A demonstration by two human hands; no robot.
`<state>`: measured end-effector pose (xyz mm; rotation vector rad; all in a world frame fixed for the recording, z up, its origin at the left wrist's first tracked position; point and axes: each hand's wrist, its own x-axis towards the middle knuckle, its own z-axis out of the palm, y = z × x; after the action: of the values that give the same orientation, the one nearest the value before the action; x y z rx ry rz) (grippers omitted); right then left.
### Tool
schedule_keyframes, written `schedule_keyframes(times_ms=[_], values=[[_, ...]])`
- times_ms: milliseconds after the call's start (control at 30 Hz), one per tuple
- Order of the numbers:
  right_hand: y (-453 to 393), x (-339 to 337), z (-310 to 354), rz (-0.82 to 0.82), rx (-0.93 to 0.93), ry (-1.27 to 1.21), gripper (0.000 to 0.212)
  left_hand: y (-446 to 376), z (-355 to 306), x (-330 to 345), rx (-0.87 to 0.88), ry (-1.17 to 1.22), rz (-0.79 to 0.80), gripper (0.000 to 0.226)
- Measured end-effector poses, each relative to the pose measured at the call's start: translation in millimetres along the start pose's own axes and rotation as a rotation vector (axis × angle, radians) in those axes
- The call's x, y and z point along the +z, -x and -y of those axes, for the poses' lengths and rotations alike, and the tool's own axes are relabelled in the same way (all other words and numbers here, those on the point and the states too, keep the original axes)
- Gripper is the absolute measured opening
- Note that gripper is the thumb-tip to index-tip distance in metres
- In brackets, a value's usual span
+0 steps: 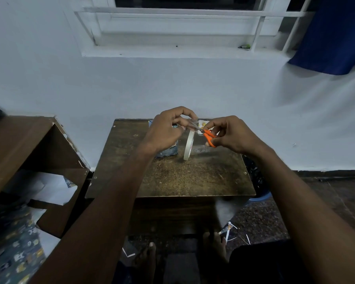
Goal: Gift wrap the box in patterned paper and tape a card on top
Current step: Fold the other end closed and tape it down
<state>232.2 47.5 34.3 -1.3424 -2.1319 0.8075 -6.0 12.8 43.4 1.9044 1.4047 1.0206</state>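
Box point(166, 148) stands wrapped on the bench point(172, 181); left hand point(168, 128) pinches a tape point(189, 145) strip, right hand point(231, 133) grips scissors point(208, 136). Card taping apparently remains.

Probably a home room: barred window point(184, 23), blue curtain point(334, 33), worn wooden table point(172, 181).

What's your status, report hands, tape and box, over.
Left hand pinches tape strip; right hand grips scissors, blades at strip. Roll dangles. Wrapped box on table, behind left hand. Nothing blocking.
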Motion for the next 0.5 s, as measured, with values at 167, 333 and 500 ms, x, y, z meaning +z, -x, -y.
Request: schedule_keyframes(times_ms=[167, 333, 500], values=[[0.2, -0.2, 2.7, -0.034, -0.019, 0.065, 0.034, -1.7, 3.1, -0.3, -0.004, -0.014, -0.001, 0.045], [-3.2, 0.3, 1.9, -0.090, -0.018, 0.143, 0.033, 2.2, -2.9, -1.1, 0.005, 0.011, -0.002, 0.041], [-2.0, 0.3, 2.0, -0.125, -0.063, 0.183, 0.030, 0.2, 0.4, -0.4, 0.008, 0.009, 0.004, 0.042]])
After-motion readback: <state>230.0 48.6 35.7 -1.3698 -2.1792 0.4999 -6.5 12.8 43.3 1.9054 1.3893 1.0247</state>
